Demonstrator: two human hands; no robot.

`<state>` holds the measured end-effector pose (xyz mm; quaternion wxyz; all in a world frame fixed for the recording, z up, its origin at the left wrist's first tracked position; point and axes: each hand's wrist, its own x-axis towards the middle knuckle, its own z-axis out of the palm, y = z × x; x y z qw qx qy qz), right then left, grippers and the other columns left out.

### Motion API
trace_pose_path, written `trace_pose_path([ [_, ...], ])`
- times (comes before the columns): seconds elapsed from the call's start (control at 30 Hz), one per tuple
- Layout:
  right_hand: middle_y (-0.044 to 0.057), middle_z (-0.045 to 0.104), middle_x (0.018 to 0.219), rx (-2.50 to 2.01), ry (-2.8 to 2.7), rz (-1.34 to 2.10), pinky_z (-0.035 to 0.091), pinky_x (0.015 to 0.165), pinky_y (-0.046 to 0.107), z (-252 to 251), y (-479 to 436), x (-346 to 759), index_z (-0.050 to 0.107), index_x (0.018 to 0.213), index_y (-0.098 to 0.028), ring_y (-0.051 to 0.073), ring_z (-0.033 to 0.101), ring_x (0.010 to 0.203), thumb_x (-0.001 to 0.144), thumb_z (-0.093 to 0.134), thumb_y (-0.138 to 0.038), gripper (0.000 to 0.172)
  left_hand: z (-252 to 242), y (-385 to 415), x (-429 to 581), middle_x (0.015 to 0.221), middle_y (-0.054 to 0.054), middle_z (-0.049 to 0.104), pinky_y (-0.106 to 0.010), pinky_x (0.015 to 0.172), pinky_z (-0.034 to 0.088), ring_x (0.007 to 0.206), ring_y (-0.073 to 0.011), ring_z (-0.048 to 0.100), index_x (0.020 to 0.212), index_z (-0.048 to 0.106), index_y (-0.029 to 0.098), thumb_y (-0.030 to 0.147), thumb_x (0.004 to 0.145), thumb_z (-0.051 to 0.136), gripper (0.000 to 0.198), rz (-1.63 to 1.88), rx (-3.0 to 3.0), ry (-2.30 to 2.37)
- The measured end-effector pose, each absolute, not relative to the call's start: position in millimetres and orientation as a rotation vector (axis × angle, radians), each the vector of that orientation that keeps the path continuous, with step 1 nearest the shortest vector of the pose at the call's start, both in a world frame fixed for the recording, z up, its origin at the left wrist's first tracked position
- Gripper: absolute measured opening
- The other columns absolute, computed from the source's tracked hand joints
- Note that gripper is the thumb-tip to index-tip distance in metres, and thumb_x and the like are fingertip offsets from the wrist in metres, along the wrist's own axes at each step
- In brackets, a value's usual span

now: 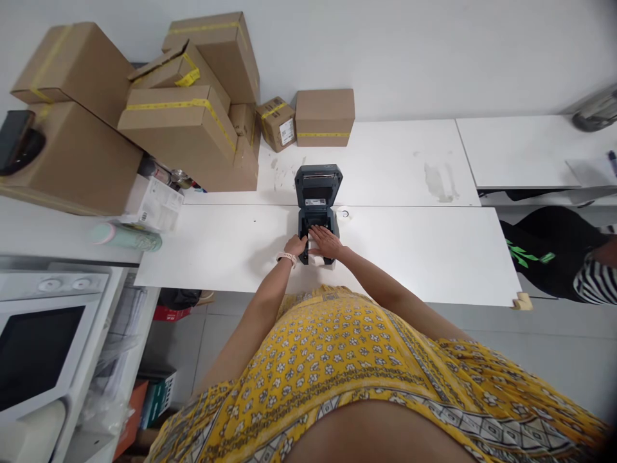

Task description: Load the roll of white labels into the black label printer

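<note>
A dark grey label printer [316, 193] stands on the white table [424, 251] with its lid tipped up. My right hand [326, 239] lies flat with fingers stretched over the white label paper in the printer's open bay. My left hand [295, 245] rests against the printer's left front side, fingers curled on its edge; a pale watch band sits on that wrist. Both arms reach forward from my yellow patterned top.
Stacked cardboard boxes [186, 122] with yellow tape fill the back left, two smaller boxes [324, 116] behind the printer. A mint bottle [126, 236] lies at left, a microwave [43, 341] lower left. Another person [578, 263] is at the right edge.
</note>
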<state>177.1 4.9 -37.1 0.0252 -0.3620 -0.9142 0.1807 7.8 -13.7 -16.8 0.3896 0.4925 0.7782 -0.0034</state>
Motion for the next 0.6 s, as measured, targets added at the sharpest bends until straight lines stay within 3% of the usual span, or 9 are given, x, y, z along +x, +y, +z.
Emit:
trace_pose_path([
  [0.3, 0.022, 0.027, 0.157, -1.095, -2.904, 0.538, 0.014, 0.123, 0.044, -40.9, 9.5, 180.0, 0.03, 0.151, -0.002, 0.031, 0.021, 0.149, 0.086, 0.06, -0.056, 0.09, -25.3, -7.2, 2.2, 0.125, -0.022, 0.064, -0.032, 0.084, 0.046, 0.115, -0.0312, 0.062, 0.119, 0.062, 0.01, 0.047, 0.094, 0.038, 0.051, -0.02, 1.251, 1.937],
  [0.6, 0.022, 0.031, 0.156, -1.027, -2.936, 0.435, 0.021, 0.121, 0.047, -53.7, 14.2, 179.1, 0.032, 0.15, -0.001, 0.033, 0.025, 0.148, 0.086, 0.057, -0.059, 0.09, -19.5, -11.5, 5.6, 0.127, -0.025, 0.062, -0.033, 0.087, 0.045, 0.118, -0.0335, 0.06, 0.119, 0.061, 0.008, 0.052, 0.091, 0.046, 0.055, 0.111, 1.123, 1.957],
])
